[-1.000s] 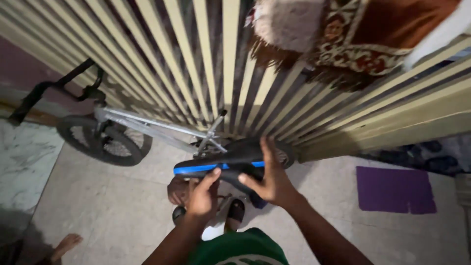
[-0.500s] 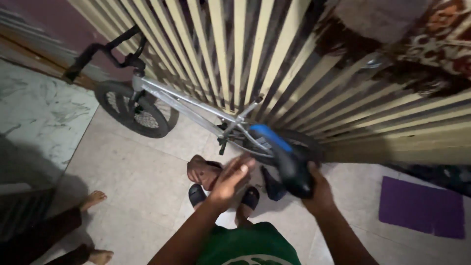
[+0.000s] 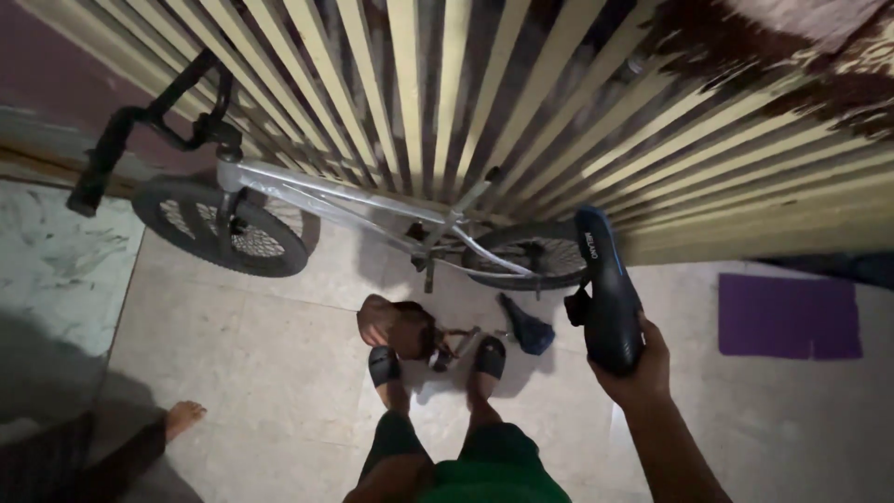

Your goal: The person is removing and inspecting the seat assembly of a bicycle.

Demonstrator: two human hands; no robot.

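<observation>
Withdrawn from view, my left hand; my right hand (image 3: 626,368) grips the black saddle (image 3: 605,289) beside the bicycle (image 3: 372,210).

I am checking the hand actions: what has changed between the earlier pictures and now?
The left hand let go of the black-and-blue bicycle saddle and left the view. The right hand alone now holds it, turned from level to nose-up and moved rightward. The silver bicycle stays leaning against the gate.
</observation>
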